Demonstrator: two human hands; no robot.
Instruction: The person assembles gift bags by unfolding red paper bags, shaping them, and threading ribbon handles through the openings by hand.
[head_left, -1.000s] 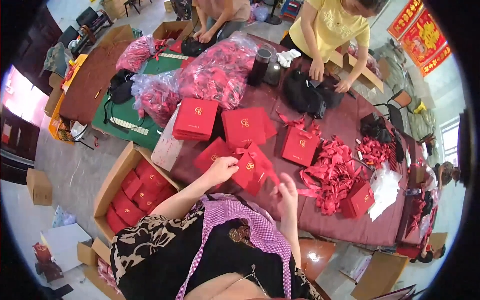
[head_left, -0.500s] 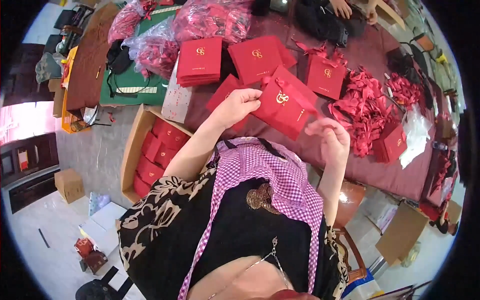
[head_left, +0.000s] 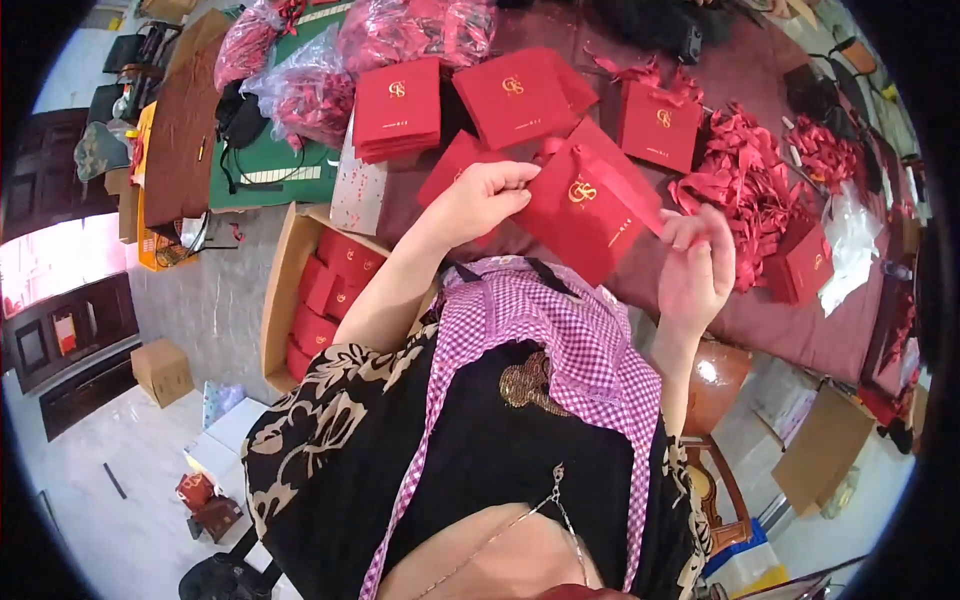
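At the far left, an open cardboard box (head_left: 283, 290) stood beside the bench (head_left: 760, 335) with folded red packets (head_left: 350, 258) inside; its position put the contents near the left arm. Beyond it, clear plastic sacks (head_left: 312, 105) held loose red material together. The left stack (head_left: 397, 112) sat squarely piled, faces up, while the middle stack (head_left: 515, 98) was fanned, so more than one edge was exposed.

The left hand (head_left: 482, 205) pinched the left corner of a red bag (head_left: 580, 215), thumb and fingers pressed together. The bag was held tilted, just above the bench and in front of the apron (head_left: 545, 310). This corner grip left the printed face uncovered and appeared to steady the bag.

The right hand (head_left: 697, 262) had its fingers curled together at the bag's right side, apparently pinching the end of a red ribbon (head_left: 612, 170); the opposed grips seemed to draw it straight across the bag.

Farther right, the ribbon heap (head_left: 738, 175) lay loose, near the right hand, with a small stack (head_left: 798, 265) just beside it.
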